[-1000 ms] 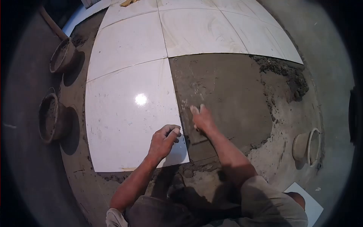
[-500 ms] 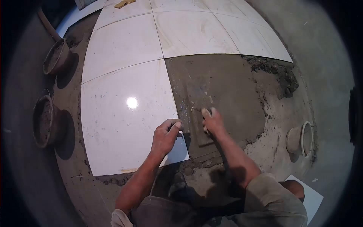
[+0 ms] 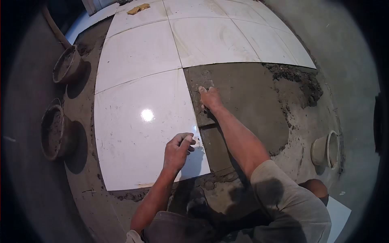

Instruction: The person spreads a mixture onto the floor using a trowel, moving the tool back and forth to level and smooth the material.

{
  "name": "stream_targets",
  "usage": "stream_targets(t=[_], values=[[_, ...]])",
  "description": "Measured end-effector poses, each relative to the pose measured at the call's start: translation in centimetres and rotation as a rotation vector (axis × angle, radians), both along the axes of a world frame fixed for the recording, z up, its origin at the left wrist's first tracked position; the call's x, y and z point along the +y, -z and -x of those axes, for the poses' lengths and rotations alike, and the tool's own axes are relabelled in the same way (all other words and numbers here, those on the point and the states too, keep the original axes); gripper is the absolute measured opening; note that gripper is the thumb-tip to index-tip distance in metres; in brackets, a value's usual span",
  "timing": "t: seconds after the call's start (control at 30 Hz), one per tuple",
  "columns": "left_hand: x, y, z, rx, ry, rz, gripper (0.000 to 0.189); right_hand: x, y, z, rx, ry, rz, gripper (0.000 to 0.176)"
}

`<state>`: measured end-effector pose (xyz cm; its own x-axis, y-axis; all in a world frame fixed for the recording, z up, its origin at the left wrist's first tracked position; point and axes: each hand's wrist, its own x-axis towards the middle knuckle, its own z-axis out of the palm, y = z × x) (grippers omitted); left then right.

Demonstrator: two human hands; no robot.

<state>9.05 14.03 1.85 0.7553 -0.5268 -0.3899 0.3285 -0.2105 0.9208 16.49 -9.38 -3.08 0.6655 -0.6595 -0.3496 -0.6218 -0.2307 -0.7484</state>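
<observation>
My right hand [image 3: 210, 98] is closed round the handle of a rectangular flat plastering trowel [image 3: 205, 120]. The trowel's blade lies on smooth wet mortar [image 3: 247, 97], beside the edge of a large white tile [image 3: 137, 141]. Over that tile, near its right edge, my left hand [image 3: 178, 152] hovers with thumb and fingers drawn together. Whether anything small is between those fingertips is hidden.
More white tiles [image 3: 139, 46] cover the floor ahead, with a yellowish cloth or sponge [image 3: 138, 9] on them. Two mortar-stained tubs [image 3: 67, 131] stand at the left. A pale bucket [image 3: 320, 150] lies tilted at the right, near loose mortar lumps [image 3: 304, 83]. Another white tile [image 3: 338, 216] rests lower right.
My right hand has moved the trowel forward and slightly left along the tile's edge. My left hand keeps nearly the same pose. The view has shifted slightly.
</observation>
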Motion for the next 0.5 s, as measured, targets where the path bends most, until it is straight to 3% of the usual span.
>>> stream_targets(t=[0.5], values=[[-0.3,0.5,0.6,0.010,-0.048,-0.089,0.037,-3.8,1.6,0.2,0.069,0.009,0.144,0.047]])
